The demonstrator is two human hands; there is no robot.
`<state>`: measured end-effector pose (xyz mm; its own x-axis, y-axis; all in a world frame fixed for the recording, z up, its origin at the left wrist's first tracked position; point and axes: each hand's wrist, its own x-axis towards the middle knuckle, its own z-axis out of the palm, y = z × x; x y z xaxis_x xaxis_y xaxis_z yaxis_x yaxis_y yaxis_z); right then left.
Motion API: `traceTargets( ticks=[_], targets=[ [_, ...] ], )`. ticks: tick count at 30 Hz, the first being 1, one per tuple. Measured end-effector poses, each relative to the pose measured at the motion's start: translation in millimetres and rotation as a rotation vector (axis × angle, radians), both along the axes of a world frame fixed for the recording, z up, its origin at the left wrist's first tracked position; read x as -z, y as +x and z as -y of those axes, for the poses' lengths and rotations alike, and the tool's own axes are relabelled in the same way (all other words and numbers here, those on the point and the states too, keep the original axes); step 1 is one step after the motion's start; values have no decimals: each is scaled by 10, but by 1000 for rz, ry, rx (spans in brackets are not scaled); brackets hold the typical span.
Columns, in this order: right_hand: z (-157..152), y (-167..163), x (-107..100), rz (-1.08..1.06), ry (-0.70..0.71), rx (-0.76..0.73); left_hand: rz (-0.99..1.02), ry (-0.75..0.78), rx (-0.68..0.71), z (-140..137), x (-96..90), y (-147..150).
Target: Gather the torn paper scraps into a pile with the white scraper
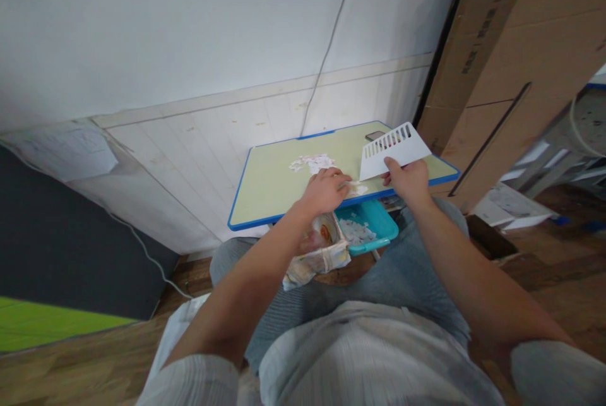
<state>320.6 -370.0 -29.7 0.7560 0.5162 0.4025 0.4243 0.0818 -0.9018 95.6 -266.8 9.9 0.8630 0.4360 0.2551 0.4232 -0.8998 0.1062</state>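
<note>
Nearby, just past the lap (clock centred on the table): at six o'clock, an open box with a crumpled whitish covering (324, 262); at five, a teal plastic basin (379, 244) of white scraps (355, 231). Above both, a pale yellow-green table with blue edging (262, 185). Over its near edge, bent at the fingers, the bare left hand (326, 190); impossible to tell whether closed on anything. Clamped between thumb and fingers of the bare right hand (409, 179): a flat white sheet with a row of slots (396, 155), at eleven o'clock from that hand, at two from the left. Farther, at ten, a loose pile of white pieces (316, 163). Beyond, at twelve, a white wall (227, 27); at two, tall brown cardboard (530, 65).
</note>
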Motion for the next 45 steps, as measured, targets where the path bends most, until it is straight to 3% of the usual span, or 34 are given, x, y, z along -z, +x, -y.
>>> traceTargets(
  ticks=[7, 13, 17, 20, 23, 25, 33, 40, 45],
  targets=[
    [-123, 46, -17, 44, -45, 0, -93, -2, -29, -31, -56, 270],
    [-236, -8, -21, 52, -51, -17, -90, -3, 33, 1, -33, 124],
    [-344, -163, -19, 50, -28, -59, -57, -26, 145, 15, -25, 23],
    [-375, -236, -53, 42, 0, -79, 33, -73, 79, -41, -74, -73],
    [-325, -213, -97, 21, 39, -57, 84, -90, -87, -129, -123, -159],
    [-255, -175, -109, 7, 59, -41, 46, -68, -127, -163, -124, -169],
    [25, -180, -47, -29, 68, -40, -132, 55, 7, -44, -83, -16],
    [173, -55, -184, -3, 38, -24, -59, 37, -34, -187, -104, -402],
    [282, 6, -379, 187, -35, -39, 196, -26, -119, -353, -88, -698]
  ],
)
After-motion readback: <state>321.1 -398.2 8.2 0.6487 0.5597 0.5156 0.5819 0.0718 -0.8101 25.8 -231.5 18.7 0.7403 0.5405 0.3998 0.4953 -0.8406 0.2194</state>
